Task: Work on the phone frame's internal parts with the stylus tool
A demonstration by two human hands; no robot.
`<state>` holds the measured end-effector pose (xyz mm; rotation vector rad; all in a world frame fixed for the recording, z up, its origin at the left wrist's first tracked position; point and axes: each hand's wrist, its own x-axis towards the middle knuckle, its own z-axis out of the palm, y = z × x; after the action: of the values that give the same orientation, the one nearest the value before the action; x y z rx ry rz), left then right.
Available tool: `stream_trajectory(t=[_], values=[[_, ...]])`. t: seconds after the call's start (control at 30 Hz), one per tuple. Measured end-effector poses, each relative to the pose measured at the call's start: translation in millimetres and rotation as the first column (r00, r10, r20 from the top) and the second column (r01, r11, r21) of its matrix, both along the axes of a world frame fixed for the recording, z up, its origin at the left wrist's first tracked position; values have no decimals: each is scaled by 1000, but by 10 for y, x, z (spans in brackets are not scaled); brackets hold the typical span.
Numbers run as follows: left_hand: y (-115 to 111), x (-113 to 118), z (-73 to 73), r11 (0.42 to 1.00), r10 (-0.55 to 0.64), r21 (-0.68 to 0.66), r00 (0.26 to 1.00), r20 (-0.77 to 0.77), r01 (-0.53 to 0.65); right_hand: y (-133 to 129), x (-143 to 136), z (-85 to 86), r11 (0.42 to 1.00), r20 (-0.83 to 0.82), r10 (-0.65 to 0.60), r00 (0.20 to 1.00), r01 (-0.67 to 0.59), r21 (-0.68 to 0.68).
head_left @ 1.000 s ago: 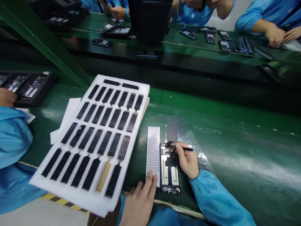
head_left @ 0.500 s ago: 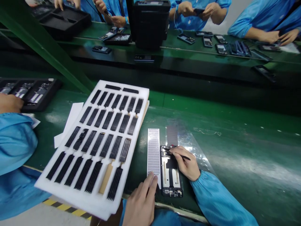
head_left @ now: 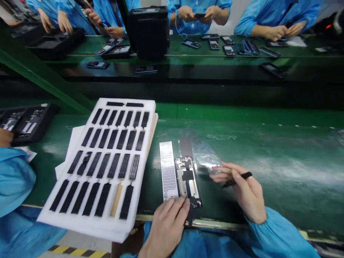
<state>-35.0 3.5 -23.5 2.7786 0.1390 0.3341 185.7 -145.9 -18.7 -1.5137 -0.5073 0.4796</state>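
Lying at the lower centre of the frame, the opened phone is on the desk with its long axis running away from the wearer, far end leaning slightly left. The left hand is nearer: its bent fingers lie over the phone's near left corner and hide it; whether they grip or only press, I cannot tell. A dark strip shows just below them. Well apart on the right, the right hand pinches a black tool, its other fingers stretched towards the clear film beside the phone's far end. A perforated white sheet lies just left of the phone. Farther left, a white foam tray holds rows of black pieces; a co-worker's blue sleeve shows at the left edge.
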Motion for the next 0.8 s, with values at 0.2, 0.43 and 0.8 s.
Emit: stream_trajectory(t=[0.2, 0.43, 0.8], values=[[-91, 165, -47, 982, -138, 127, 989, -46, 142, -692, -432, 17, 829, 280, 420, 863, -240, -506], [-61, 188, -159, 963, -184, 190, 981, -59, 192, -743, -712, -136, 661, 410, 666, 624, -238, -712], [-29, 247, -162, 964, -192, 169, 976, -98, 207, -516, -757, -288, 500, 446, 811, 379, -52, -864]])
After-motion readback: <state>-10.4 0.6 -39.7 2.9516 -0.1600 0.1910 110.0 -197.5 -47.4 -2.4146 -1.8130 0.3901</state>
